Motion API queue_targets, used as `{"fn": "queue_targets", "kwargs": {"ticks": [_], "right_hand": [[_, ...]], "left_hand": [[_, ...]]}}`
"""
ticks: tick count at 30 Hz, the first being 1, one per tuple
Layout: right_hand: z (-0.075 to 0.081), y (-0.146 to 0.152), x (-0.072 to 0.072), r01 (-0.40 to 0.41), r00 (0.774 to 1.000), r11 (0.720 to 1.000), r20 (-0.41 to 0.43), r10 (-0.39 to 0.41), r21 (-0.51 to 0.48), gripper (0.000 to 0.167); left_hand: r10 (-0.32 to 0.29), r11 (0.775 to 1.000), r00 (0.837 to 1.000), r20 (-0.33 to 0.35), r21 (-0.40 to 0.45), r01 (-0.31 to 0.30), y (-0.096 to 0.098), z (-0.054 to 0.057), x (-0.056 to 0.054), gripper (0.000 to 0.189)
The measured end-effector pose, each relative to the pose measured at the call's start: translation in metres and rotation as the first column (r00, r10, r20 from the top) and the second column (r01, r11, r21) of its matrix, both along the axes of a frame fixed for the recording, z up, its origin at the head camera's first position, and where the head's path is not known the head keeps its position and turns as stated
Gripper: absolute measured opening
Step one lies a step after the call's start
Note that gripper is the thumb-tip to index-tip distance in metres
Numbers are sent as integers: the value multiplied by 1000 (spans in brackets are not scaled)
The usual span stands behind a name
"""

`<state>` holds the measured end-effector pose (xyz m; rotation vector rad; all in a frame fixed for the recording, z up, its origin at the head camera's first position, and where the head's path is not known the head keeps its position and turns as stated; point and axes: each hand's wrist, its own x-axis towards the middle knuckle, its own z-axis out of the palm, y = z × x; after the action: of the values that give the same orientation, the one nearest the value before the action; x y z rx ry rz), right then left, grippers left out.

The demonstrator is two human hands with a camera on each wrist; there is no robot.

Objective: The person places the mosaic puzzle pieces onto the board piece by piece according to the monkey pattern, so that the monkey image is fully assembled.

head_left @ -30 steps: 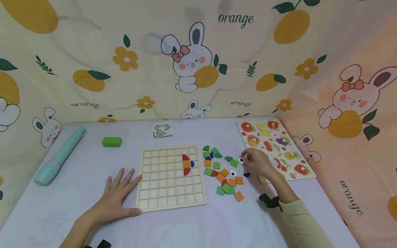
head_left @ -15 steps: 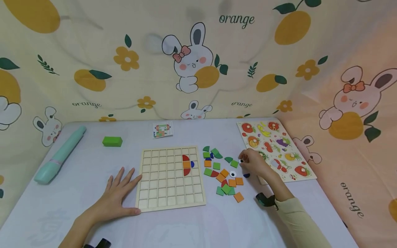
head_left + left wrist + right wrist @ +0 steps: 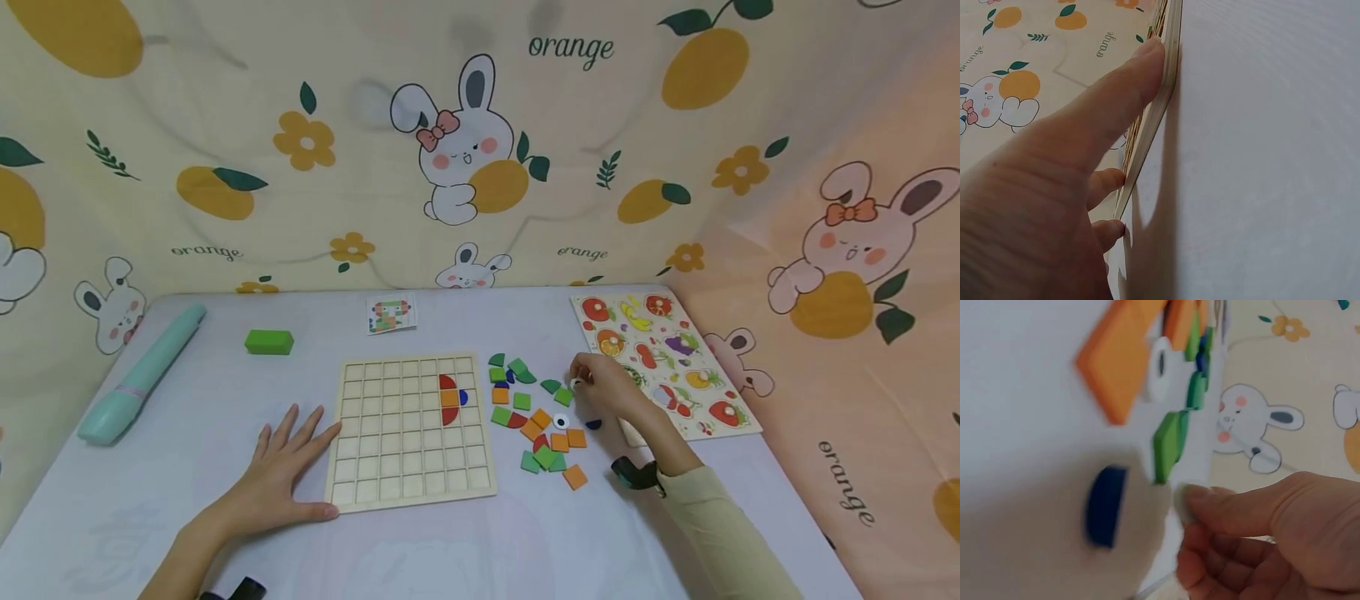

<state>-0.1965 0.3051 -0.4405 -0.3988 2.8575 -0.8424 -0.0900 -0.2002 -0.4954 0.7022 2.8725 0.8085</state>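
Note:
A wooden grid board (image 3: 390,450) lies mid-table, with red quarter-round pieces (image 3: 448,382), an orange square (image 3: 449,398) and a blue half-round (image 3: 463,397) in its right-hand cells. My left hand (image 3: 273,479), fingers spread, touches the board's left edge with thumb and forefinger; the thumb on the rim also shows in the left wrist view. Right of the loose pieces, my right hand (image 3: 611,385) pinches a small white round piece (image 3: 1182,504) between thumb and fingers, mostly covered by them. Below that hand lies a dark blue half-round (image 3: 1105,506).
Loose orange, green, red and blue pieces (image 3: 577,438) lie right of the board, among them a white eye disc (image 3: 560,422). A fruit puzzle board (image 3: 675,367) is at right. A pattern card (image 3: 392,314), green block (image 3: 269,342) and teal pen-like device (image 3: 142,375) lie farther back.
My right hand has shifted slightly left, and its fingers now cover more of the white round piece. The left hand stays at the board's edge.

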Motion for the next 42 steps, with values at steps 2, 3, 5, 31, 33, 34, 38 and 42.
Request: {"fn": "queue_targets", "kwargs": {"ticks": [2,3,5,31,33,34,38,42], "right_hand": [[3,-11,-4,-33,999,998,-14,32,-52,9],[4,-18,-7,-55,998,995,-18,54,-83,9],[7,-34,-11,-103,995,984,-24,100,-145,11],[-15,-179,-23,-264,949,907,81,305,-328,8],[-16,-180,-23,-267,949,908,75,306,-323,8],[-16,-180,-22,-269,949,907,73,307,-325,8],[-16,-179,-22,-249,955,905,71,290,-344,10],[-17,-171,-23,-233,963,902,45,267,-363,11]], "left_hand": [[-2,1000,1000,-5,1,2,-1,0,0,107],[-2,1000,1000,-5,3,2,-2,0,0,107],[0,1000,1000,-2,3,0,-2,0,0,106],[5,1000,1000,12,-18,-5,-1,4,-2,107],[5,1000,1000,15,-16,-4,-1,3,-1,107],[4,1000,1000,17,-15,-4,-1,2,-1,107],[3,1000,1000,21,-7,-3,0,1,-1,107],[2,1000,1000,19,0,-2,0,0,-1,107]]}}
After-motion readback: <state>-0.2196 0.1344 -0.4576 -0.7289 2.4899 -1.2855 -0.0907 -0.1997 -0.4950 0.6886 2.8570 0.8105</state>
